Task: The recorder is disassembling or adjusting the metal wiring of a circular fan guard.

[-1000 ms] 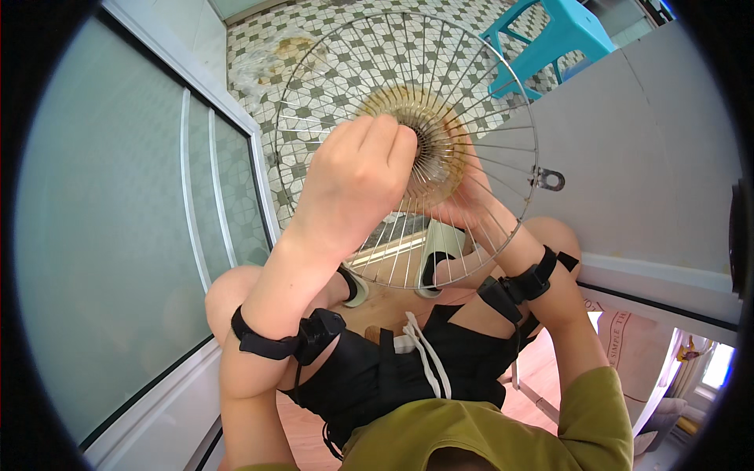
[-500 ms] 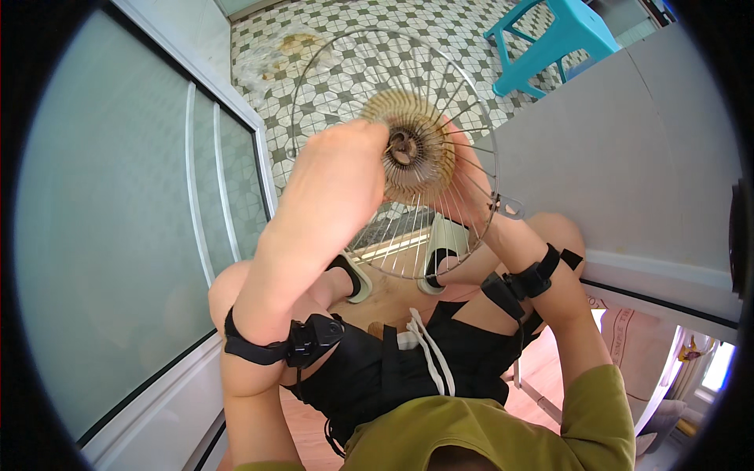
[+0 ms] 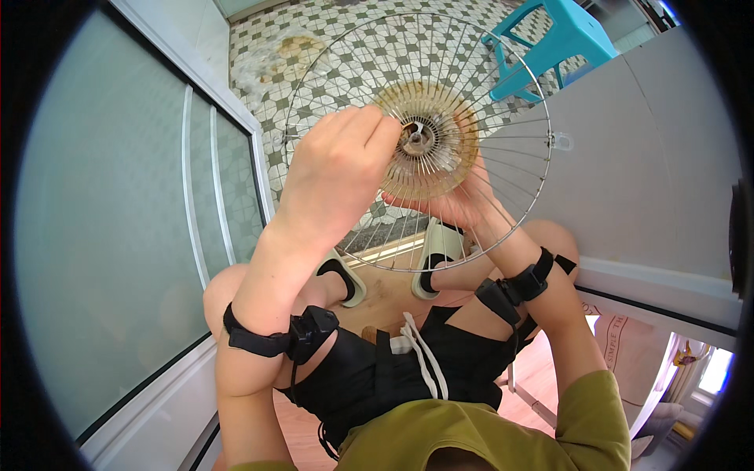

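Note:
A round wire fan guard (image 3: 514,220) with a yellowed, dirty-looking central ring is held up in front of me over the doorway. My right hand (image 3: 463,200) supports it from behind and below, its fingers partly seen through the wires around the centre. In front of the guard, my left hand (image 3: 345,161) is closed, its fingertips pinched at the left side of the hub (image 3: 418,139). What that pinch holds, if anything, is hidden by the fingers. A small clip (image 3: 563,141) sticks out from the guard's right rim.
Frosted sliding door panels (image 3: 110,235) stand at my left, and a grey panel (image 3: 628,165) is at my right. Past the threshold lies a patterned tile floor (image 3: 271,118) with a wet brownish patch. A turquoise plastic stool (image 3: 569,39) stands at the far right.
The fan guard has turned to face me more fully and shifted right. My right hand moved with it, its palm showing more below the ring. My left hand stays at the hub.

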The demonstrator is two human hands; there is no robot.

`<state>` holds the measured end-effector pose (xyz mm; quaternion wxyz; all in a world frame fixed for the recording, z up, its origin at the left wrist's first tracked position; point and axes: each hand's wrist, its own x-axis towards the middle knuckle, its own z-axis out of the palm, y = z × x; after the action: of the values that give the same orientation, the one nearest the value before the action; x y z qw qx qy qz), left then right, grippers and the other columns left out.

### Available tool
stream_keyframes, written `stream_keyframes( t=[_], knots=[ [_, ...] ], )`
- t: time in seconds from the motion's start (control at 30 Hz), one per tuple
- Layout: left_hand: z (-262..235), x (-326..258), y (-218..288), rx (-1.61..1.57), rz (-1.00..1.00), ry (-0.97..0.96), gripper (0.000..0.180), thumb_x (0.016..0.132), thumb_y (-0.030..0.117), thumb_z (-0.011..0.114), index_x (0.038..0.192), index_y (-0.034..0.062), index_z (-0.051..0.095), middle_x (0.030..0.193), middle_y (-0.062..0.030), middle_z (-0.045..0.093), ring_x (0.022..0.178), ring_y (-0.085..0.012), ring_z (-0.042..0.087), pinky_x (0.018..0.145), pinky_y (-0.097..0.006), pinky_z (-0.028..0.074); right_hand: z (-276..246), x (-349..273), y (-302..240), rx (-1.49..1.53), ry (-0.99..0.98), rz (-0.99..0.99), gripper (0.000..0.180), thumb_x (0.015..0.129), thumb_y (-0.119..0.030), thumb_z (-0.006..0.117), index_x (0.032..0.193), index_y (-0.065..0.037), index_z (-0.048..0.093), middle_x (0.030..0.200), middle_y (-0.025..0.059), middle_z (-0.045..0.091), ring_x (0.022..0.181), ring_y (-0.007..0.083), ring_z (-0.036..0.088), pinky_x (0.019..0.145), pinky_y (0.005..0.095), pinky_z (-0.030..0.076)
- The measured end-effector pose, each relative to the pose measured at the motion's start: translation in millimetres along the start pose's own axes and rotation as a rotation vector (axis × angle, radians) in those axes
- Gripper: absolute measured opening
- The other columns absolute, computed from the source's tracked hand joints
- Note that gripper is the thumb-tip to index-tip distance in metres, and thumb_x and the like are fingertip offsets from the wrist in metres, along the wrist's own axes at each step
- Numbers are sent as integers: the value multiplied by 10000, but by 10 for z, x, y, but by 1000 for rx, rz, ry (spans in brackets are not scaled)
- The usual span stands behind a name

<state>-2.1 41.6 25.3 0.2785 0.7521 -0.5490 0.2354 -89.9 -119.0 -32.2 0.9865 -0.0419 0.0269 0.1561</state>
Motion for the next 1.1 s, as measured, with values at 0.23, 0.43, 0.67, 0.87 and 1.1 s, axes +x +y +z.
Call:
stream_keyframes(
  t=[0.23,0.43,0.67,0.87,1.1],
  knots=[
    [-32,14,22,45,30,-45,138,619,43,589,725,55,501,693,-57,488,686,-207,554,601,-303,460,7,3,14,6,43,-14,634,914,-594,293,1358,-147,363,1364,98,404,1220,338,443,947,627,379],
    [74,19,100,55,98,-44,162,627,54,606,760,45,514,738,-71,517,690,-233,543,576,-326,445,-17,-24,44,58,26,4,629,915,-585,310,1357,-139,363,1348,86,427,1201,287,473,955,576,414],
    [210,-8,214,194,-20,-92,115,580,70,593,670,75,521,650,-47,508,632,-181,543,589,-272,443,-181,-5,45,-93,-131,-8,576,933,-530,319,1321,-116,421,1318,70,479,1197,230,472,971,455,404],
    [21,22,220,129,-240,-263,58,666,37,602,710,15,572,692,-112,582,678,-267,624,587,-355,495,-91,6,145,-521,129,-136,545,927,-510,403,1317,-129,417,1287,78,495,1180,215,493,994,465,404],
    [-82,-21,9,-334,-438,-227,51,763,14,544,805,-8,524,739,-146,551,689,-326,562,601,-397,446,-41,10,86,-91,-31,-2,636,919,-604,270,1364,-157,353,1369,91,393,1192,330,469,924,592,418]
  ],
)
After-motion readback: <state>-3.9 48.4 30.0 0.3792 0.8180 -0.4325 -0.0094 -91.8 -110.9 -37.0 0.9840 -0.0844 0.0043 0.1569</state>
